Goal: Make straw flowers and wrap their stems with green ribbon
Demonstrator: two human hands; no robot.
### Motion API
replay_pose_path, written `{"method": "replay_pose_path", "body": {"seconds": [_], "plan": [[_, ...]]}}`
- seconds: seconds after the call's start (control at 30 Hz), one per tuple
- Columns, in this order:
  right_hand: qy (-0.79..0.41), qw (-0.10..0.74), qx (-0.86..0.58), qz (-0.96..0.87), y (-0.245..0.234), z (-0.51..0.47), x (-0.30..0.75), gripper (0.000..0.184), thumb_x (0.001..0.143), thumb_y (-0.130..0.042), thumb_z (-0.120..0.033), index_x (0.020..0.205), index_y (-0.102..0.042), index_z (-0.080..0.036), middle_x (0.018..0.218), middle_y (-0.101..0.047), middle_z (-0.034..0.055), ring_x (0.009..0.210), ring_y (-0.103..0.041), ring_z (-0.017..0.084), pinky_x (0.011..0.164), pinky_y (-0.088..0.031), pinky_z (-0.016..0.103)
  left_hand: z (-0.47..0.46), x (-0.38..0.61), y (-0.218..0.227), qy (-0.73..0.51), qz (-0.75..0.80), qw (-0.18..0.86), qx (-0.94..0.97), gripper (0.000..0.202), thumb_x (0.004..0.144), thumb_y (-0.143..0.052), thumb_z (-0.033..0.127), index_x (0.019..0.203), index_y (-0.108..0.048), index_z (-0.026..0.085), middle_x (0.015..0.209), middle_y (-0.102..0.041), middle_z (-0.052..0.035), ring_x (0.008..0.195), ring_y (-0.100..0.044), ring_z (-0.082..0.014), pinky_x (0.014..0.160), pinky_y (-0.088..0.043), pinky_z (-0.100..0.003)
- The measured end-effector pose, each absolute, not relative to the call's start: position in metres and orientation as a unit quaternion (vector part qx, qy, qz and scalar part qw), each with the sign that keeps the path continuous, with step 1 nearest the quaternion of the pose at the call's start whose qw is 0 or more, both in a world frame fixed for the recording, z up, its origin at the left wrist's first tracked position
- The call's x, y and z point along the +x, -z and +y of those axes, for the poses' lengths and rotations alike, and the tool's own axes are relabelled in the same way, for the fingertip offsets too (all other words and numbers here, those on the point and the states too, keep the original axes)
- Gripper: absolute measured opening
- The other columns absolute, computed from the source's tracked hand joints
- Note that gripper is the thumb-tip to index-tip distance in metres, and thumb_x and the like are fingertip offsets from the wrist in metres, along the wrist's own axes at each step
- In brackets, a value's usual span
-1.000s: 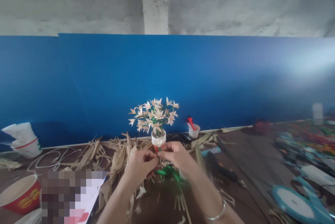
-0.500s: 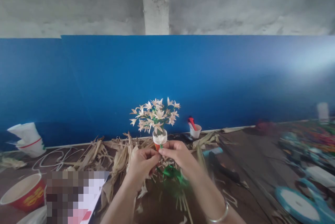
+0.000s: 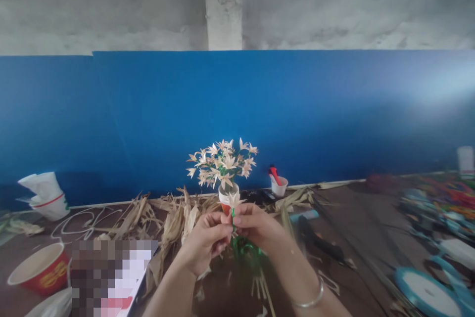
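A small cream flower point(image 3: 234, 199), apparently of dried husk, stands upright between my hands on a green-wrapped stem. My left hand point(image 3: 208, 238) pinches that stem from the left, thumb against forefinger. From the other side my right hand point(image 3: 261, 228), with a silver bangle on its wrist, is closed on the stem just under the petals. Loose shiny green strip point(image 3: 248, 251) trails below the fingers. Right behind the flower, a white and orange cup point(image 3: 227, 192) holds a bunch of similar cream flowers point(image 3: 226, 162); its lower part is hidden.
Dried corn husks point(image 3: 139, 218) lie along the back of the brown table point(image 3: 356, 252). A red bowl point(image 3: 39, 272) and white cups point(image 3: 50, 203) stand at left. A small tub point(image 3: 279, 187) is behind my right hand. A blue ribbon roll point(image 3: 426, 292) lies right. A blue panel point(image 3: 297, 109) rises behind.
My hands have turned slightly and the flower has shifted a little right, showing more green stem under it. The whole view has drifted slightly as well.
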State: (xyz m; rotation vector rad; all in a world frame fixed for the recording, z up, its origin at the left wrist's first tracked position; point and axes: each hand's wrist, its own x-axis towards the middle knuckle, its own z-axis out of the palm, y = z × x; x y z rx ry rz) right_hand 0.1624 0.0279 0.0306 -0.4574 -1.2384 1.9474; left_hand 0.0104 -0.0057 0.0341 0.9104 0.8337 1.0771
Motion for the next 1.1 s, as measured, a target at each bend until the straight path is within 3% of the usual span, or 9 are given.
{"method": "replay_pose_path", "body": {"seconds": [0.23,0.4,0.57,0.7,0.9,1.1], "plan": [[-0.700,0.435,-0.270,-0.499,-0.044,0.021,0.157,0.021,0.056,-0.080,-0.025,0.057,-0.062,-0.014,0.060,-0.062,-0.0004,0.056,-0.053,0.011,0.059,-0.039,0.025,-0.007,0.006,-0.041,-0.488,0.433,0.594,0.471,0.030,0.054,-0.077,0.035,0.060,-0.054,0.016,0.044,-0.053,0.0060,0.032,-0.033,-0.0013,0.034,-0.019,-0.015],[-0.602,0.459,-0.369,-0.539,-0.048,0.018,0.154,0.017,0.056,-0.075,-0.025,0.054,-0.063,-0.012,0.053,-0.056,-0.0025,0.052,-0.046,0.009,0.054,-0.034,0.023,-0.005,0.009,-0.043,-0.471,0.536,0.462,0.527,0.018,0.061,-0.067,0.031,0.056,-0.057,0.016,0.041,-0.047,0.0069,0.034,-0.035,-0.0047,0.036,-0.024,-0.018],[-0.565,0.464,-0.426,-0.533,-0.046,0.019,0.150,0.014,0.056,-0.069,-0.025,0.057,-0.063,-0.012,0.049,-0.051,-0.0034,0.049,-0.042,0.009,0.051,-0.029,0.024,-0.004,0.016,-0.041,-0.492,0.535,0.417,0.547,0.013,0.060,-0.062,0.028,0.054,-0.060,0.016,0.045,-0.050,0.0051,0.040,-0.037,-0.0062,0.041,-0.024,-0.019],[-0.581,0.473,-0.422,-0.510,-0.045,0.019,0.148,0.016,0.053,-0.069,-0.026,0.054,-0.057,-0.014,0.048,-0.050,-0.0041,0.048,-0.040,0.008,0.049,-0.027,0.023,-0.008,0.018,-0.045,-0.482,0.551,0.441,0.519,0.016,0.060,-0.061,0.031,0.052,-0.058,0.017,0.037,-0.040,0.0079,0.035,-0.029,-0.0051,0.038,-0.019,-0.019],[-0.613,0.468,-0.391,-0.502,-0.042,0.021,0.147,0.022,0.052,-0.072,-0.026,0.051,-0.054,-0.015,0.045,-0.046,-0.0058,0.044,-0.037,0.007,0.048,-0.025,0.023,-0.006,0.014,-0.043,-0.476,0.554,0.455,0.509,0.020,0.059,-0.064,0.031,0.049,-0.054,0.017,0.033,-0.037,0.0085,0.032,-0.029,-0.0044,0.036,-0.017,-0.019],[-0.745,0.401,-0.254,-0.469,-0.037,0.025,0.152,0.027,0.059,-0.077,-0.034,0.063,-0.062,-0.012,0.058,-0.055,-0.0021,0.052,-0.044,0.007,0.052,-0.031,0.020,-0.005,0.007,-0.039,-0.508,0.429,0.610,0.431,0.029,0.052,-0.074,0.032,0.058,-0.050,0.017,0.039,-0.041,0.0101,0.031,-0.025,-0.0007,0.034,-0.011,-0.016]]}}
